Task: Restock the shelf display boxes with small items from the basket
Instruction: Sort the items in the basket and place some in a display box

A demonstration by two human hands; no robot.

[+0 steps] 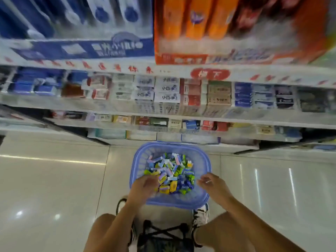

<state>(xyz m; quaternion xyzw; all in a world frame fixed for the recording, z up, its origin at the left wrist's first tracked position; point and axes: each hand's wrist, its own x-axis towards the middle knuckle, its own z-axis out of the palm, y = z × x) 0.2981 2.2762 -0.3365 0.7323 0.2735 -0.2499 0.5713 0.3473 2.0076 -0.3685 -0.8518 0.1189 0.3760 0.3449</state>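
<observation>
The blue basket sits on the floor by the person's 2 feet, near the shelf boxes, for easy reach. The left hand digs into the small packets. The right hand is at the rim. It is too blurry to tell if either hand pinches anything.

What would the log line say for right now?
phase: picking | left hand: in basket, on small items | right hand: at basket rim | grip: unclear
</observation>
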